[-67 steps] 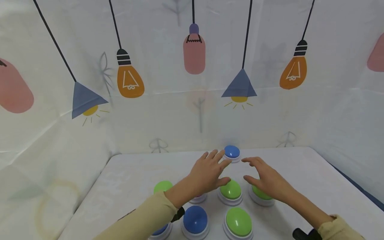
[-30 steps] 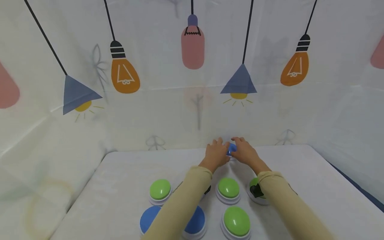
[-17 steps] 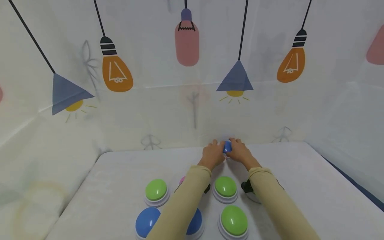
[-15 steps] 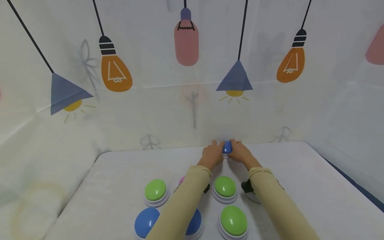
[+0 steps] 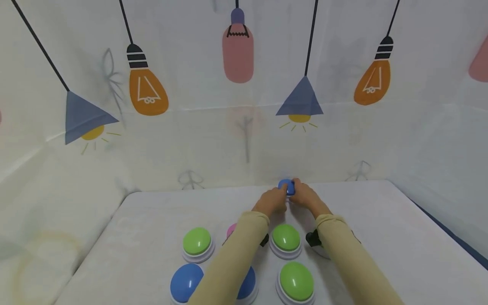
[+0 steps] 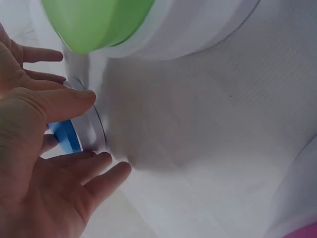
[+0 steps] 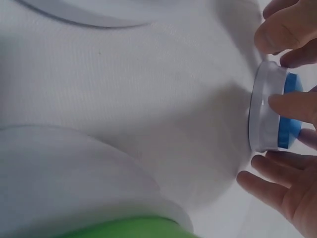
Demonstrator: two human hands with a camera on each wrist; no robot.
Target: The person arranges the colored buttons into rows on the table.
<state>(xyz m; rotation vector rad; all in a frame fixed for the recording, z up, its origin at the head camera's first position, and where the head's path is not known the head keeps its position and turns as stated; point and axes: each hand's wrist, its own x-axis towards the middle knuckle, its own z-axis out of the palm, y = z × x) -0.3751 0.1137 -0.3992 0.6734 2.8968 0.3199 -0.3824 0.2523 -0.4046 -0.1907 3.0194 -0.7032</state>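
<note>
At the back of the white table (image 5: 152, 220) is a push button with a blue dome (image 5: 283, 183) and a white base (image 7: 267, 106). My right hand (image 5: 306, 198) holds it at the right, thumb across the base and fingers around the side in the right wrist view. My left hand (image 5: 270, 201) is close at its front left, one finger overlapping the dome. Its other fingers (image 6: 91, 171) are spread loosely past the button in the left wrist view. The right wrist view shows a small gap between the left thumb and the base.
Nearer me stand several more buttons: a green one (image 5: 197, 241), a blue one (image 5: 184, 281), a middle green one (image 5: 286, 237) and a front green one (image 5: 297, 279). My sleeves partly hide a pink button (image 5: 231, 229) and others. A lamp-patterned cloth (image 5: 213, 140) hangs behind the table.
Both hands reached forward from above the nearer buttons to the far blue one. In the last half second the left hand shifted lower and rightward, uncovering the dome's left side.
</note>
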